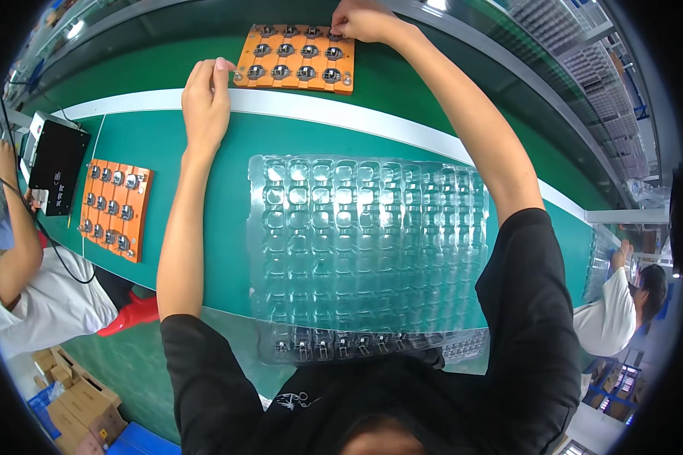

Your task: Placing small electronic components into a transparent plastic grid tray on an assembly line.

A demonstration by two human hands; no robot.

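The left hand [206,102] rests half-curled at the left edge of the orange fixture plate [272,62], the right hand [363,21] pinches over its far-right metal component [337,37]; whether either grips, I cannot tell. The plate lies beyond the white rail [311,107], looking rigid, its components delicate; bare edges suit holding. White lettering marks the black box [55,163]; the plate shows none legible

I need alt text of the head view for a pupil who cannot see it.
A person's bare right hand is at the far right corner of an orange rectangular board holding small dark metallic parts, the bare left hand by its left edge. Nearer, a clear plastic pocketed tray lies on the green worktop.
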